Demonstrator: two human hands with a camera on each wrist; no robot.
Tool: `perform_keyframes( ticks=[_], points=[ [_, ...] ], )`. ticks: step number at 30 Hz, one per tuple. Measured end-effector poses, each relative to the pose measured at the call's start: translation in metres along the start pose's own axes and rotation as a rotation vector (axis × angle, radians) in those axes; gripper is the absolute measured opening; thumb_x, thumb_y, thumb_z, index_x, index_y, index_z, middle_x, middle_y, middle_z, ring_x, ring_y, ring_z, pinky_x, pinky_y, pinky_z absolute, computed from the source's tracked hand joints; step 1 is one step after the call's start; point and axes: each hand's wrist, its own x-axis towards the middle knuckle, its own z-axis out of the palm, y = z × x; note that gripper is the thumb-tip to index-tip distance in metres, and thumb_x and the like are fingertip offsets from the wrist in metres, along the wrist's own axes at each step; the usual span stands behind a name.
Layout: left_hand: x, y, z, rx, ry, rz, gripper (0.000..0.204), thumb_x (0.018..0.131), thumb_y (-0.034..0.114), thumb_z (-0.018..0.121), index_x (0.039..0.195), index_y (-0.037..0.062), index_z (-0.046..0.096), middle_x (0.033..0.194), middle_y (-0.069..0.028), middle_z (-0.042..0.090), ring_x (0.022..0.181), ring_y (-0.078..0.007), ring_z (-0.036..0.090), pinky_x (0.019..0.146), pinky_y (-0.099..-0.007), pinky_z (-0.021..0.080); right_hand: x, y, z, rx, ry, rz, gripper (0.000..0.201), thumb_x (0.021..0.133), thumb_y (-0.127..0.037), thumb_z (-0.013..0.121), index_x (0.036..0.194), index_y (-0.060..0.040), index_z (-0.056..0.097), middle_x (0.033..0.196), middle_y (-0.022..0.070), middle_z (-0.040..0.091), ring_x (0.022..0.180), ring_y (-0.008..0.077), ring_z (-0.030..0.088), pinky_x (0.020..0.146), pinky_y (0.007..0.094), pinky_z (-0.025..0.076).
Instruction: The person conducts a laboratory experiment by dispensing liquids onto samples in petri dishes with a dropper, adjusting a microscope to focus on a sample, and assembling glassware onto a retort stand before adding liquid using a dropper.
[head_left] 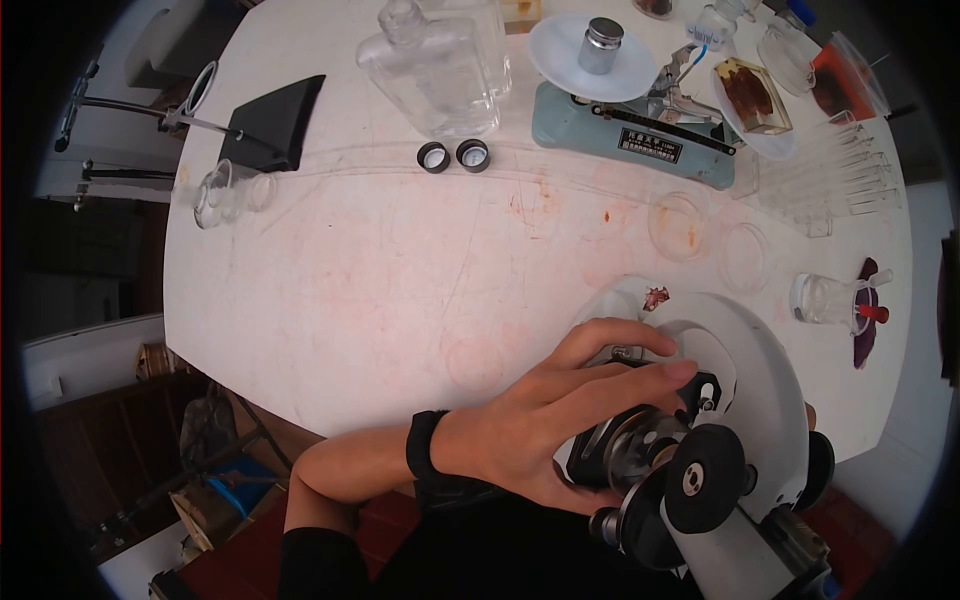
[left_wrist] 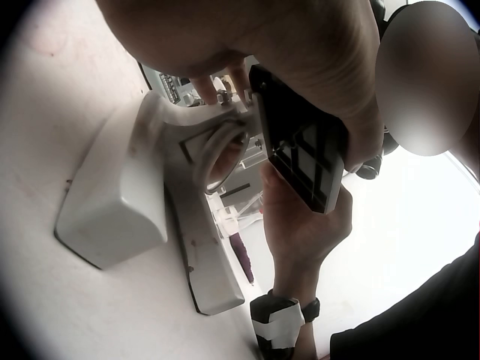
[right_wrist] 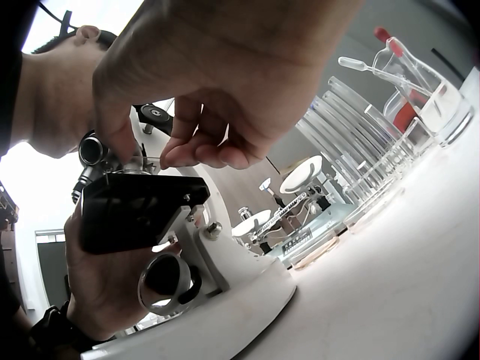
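A white microscope [head_left: 755, 350] with a black stage [right_wrist: 142, 214] stands at the table's near right. My left hand [head_left: 545, 410] holds the stage's left side, its fingers over the top and its thumb near the front edge. In the left wrist view this hand [left_wrist: 262, 45] reaches round the stage [left_wrist: 300, 142]. My right hand [right_wrist: 225, 82] is at the stage's other side, mostly hidden behind the microscope in the head view. Its thumb and bent fingers come down close over the stage, beside the lenses; I cannot tell what they hold. Below hangs a round mirror [right_wrist: 163, 283].
A blue balance [head_left: 630, 135] bears a metal weight [head_left: 601, 45] on its left pan. Glass bottles [head_left: 435, 75] and two black caps [head_left: 473, 155] lie farther back. Petri dishes [head_left: 680, 226], a test tube rack [head_left: 835, 185] and a beaker with droppers [head_left: 825, 299] are at right.
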Motion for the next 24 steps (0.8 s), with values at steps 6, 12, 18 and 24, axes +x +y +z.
perform_keyframes(
  ticks=[6,12,18,24],
  points=[
    [0.0010,0.0002,-0.0004,-0.006,0.004,-0.004,0.091,0.073,0.016,0.084,0.147,-0.0045,0.035,0.097,-0.0197,0.073,0.126,-0.0402,0.048,0.098,-0.0491,0.044,-0.0001,0.0034,-0.0001,0.028,0.015,-0.003,0.031,0.069,-0.014,0.079,0.063,-0.0025,0.050,0.061,0.0051,0.056,0.057,0.0181,0.045,0.048,0.0269,0.031],
    [0.0020,0.0013,-0.0022,0.007,-0.017,-0.018,0.094,0.072,0.016,0.084,0.148,-0.0062,0.032,0.098,-0.0188,0.073,0.127,-0.0386,0.048,0.098,-0.0485,0.043,0.0012,0.0037,-0.0024,0.018,-0.011,-0.026,0.030,0.068,-0.012,0.078,0.062,-0.0020,0.051,0.061,0.0049,0.055,0.058,0.0184,0.046,0.048,0.0269,0.031],
    [0.0009,0.0013,-0.0027,0.013,-0.018,-0.016,0.094,0.072,0.015,0.084,0.148,-0.0071,0.032,0.099,-0.0178,0.073,0.127,-0.0386,0.048,0.098,-0.0482,0.043,0.0021,0.0013,-0.0034,0.023,-0.029,-0.003,0.030,0.068,-0.012,0.078,0.062,-0.0019,0.051,0.061,0.0049,0.055,0.058,0.0186,0.046,0.048,0.0268,0.032],
    [0.0006,0.0016,-0.0026,0.015,-0.016,-0.019,0.093,0.072,0.013,0.083,0.148,-0.0073,0.032,0.099,-0.0178,0.073,0.127,-0.0383,0.048,0.098,-0.0477,0.044,0.0003,0.0031,-0.0021,0.017,-0.017,-0.013,0.030,0.069,-0.012,0.078,0.062,-0.0011,0.051,0.062,0.0054,0.056,0.058,0.0188,0.046,0.049,0.0268,0.032]
  ],
)
